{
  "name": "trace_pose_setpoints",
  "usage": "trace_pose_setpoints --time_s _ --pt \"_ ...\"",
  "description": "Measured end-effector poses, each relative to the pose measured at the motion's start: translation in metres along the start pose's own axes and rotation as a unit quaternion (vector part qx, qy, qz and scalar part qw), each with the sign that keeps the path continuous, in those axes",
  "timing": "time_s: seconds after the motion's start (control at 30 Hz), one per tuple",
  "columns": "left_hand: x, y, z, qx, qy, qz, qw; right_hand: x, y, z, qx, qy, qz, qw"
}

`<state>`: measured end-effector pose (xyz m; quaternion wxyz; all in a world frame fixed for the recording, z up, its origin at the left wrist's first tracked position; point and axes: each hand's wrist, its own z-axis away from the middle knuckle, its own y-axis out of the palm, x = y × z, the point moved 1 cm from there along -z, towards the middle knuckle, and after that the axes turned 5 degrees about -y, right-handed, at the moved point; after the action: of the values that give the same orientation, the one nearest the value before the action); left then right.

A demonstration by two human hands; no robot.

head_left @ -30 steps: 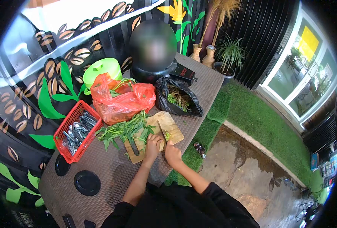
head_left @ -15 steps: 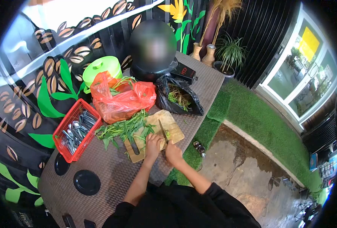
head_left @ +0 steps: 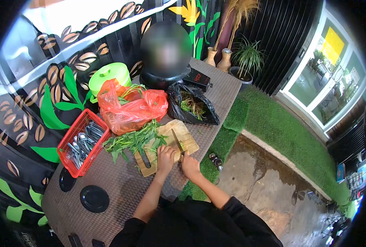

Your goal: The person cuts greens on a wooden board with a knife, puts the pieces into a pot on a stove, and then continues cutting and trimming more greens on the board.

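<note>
My right hand grips the handle of a kitchen knife, whose blade points away from me over the wooden cutting board. Left of the blade, my left hand presses down on the board with bent fingers closed over the stem ends of leafy greens. The stems under my fingers are mostly hidden. Small green cut bits lie by the blade's right side. A dark elongated slot or handle shows at the board's near left part.
Behind the board are a red plastic bag and a black bag with greens. A red basket of cutlery and black plates stand left. Farther back are a green lidded container and a black pot.
The view has shifted slightly. My right hand and the knife have moved only a little; my left hand stays on the greens.
</note>
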<state>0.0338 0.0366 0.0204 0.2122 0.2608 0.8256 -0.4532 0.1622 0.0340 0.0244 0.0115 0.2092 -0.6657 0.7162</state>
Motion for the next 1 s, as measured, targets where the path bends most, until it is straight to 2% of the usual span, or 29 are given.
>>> trace_pose_setpoints --time_s 0.07,0.2,0.23,0.3,0.33,0.4,0.5,0.57,0.7,0.77,0.9,1.0 --pt "-0.001 0.000 -0.003 0.005 0.017 0.007 1.000 -0.005 -0.007 -0.003 0.023 0.005 -0.057 0.998" --pt "-0.002 0.002 -0.004 0.042 0.050 0.044 0.997 -0.012 0.003 -0.011 0.023 -0.007 -0.059 0.998" --pt "-0.002 0.003 -0.004 0.043 0.050 0.044 0.997 -0.012 0.003 -0.010 -0.009 -0.024 -0.028 0.999" --pt "-0.004 0.003 -0.004 0.044 -0.012 0.063 0.997 -0.009 0.001 -0.007 -0.041 -0.040 0.002 0.998" --pt "-0.007 0.002 -0.004 0.044 -0.012 0.063 0.997 -0.008 -0.001 -0.005 -0.014 -0.027 0.001 1.000" --pt "-0.007 0.002 -0.002 0.049 -0.086 0.160 0.982 -0.003 0.001 -0.002 0.013 -0.014 0.000 1.000" --pt "0.003 0.010 0.002 0.035 -0.057 0.146 0.987 -0.003 0.010 -0.007 -0.028 -0.029 0.040 0.998" --pt "0.000 0.010 0.002 0.039 -0.060 0.148 0.986 -0.009 0.013 -0.020 -0.052 -0.057 0.004 0.997" --pt "0.004 0.011 0.003 0.035 -0.062 0.159 0.985 -0.004 0.010 -0.007 -0.057 -0.049 -0.020 0.997" --pt "0.005 0.011 0.003 0.036 -0.066 0.161 0.984 0.003 0.015 0.002 -0.035 -0.005 0.007 0.999" --pt "0.002 0.011 0.004 0.036 -0.076 0.154 0.984 -0.003 -0.003 -0.018 -0.003 -0.017 -0.058 0.998" --pt "0.003 0.010 0.003 0.028 -0.074 0.160 0.984 0.007 0.002 -0.003 -0.005 0.009 -0.048 0.999"
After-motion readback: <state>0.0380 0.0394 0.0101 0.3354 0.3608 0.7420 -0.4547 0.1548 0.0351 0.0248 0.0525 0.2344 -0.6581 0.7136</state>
